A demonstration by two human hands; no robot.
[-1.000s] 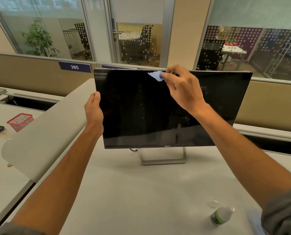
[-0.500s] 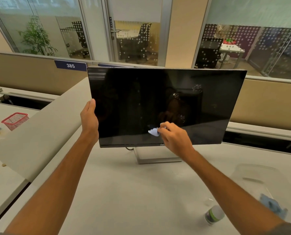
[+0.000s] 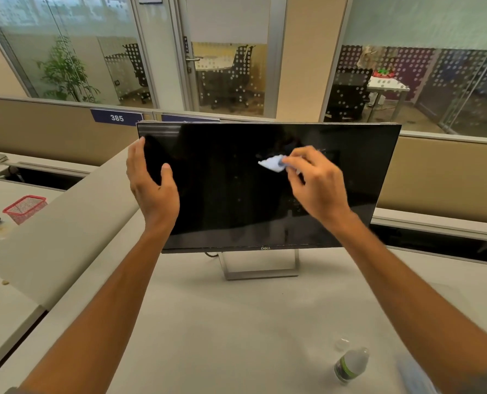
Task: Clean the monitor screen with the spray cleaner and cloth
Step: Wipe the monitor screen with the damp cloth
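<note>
While the left hand (image 3: 151, 183) grips the monitor's (image 3: 236, 194) left edge, thumb lying on the dark glass and fingers wrapped behind the frame, the right hand (image 3: 316, 183) pinches a small light-blue cloth (image 3: 272, 163) between thumb and fingertips and presses it against the upper middle of the screen. The cloth juts out to the left of the fingers, flat on the glass. The monitor stands upright on its metal stand (image 3: 260, 268) on the pale desk (image 3: 222, 322), its screen dark and flecked with small specks and a thin drip mark near the lower right. Both forearms reach forward from the bottom of the view, well apart from each other. Near the desk's front right, just beside the right forearm, stands the spray cleaner (image 3: 350, 365), a small clear bottle with a green-banded label; a clear cap (image 3: 342, 343) lies just behind it. On the neighbouring desk to the left sits a red mesh basket (image 3: 25, 209). A blue sign reading 385 (image 3: 116, 118) is fixed to the partition behind the monitor.
</note>
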